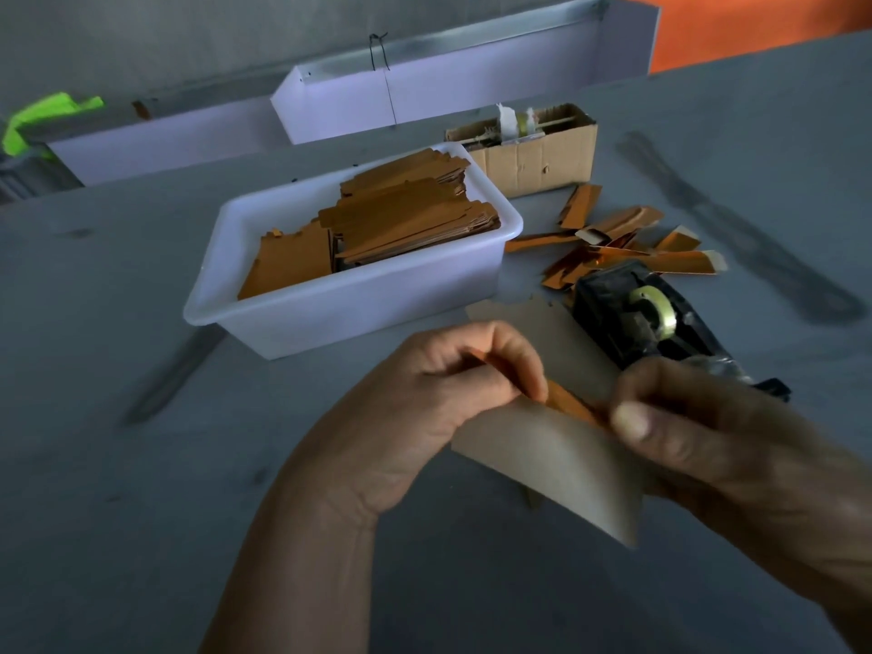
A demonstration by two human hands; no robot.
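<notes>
A flat cardboard box blank point(557, 455), grey-brown outside and orange inside, is bent between both hands above the grey table. My left hand point(453, 389) pinches its left edge with curled fingers. My right hand point(698, 427) grips its right side, thumb on top. Just behind the blank sits a black tape dispenser point(637, 318) with a roll of clear tape.
A white plastic tub point(283, 318) holds stacks of orange flat blanks point(406, 219). Loose orange folded pieces point(623, 243) lie to its right. A small brown cardboard box point(533, 162) stands behind. White partitions run along the table's far edge.
</notes>
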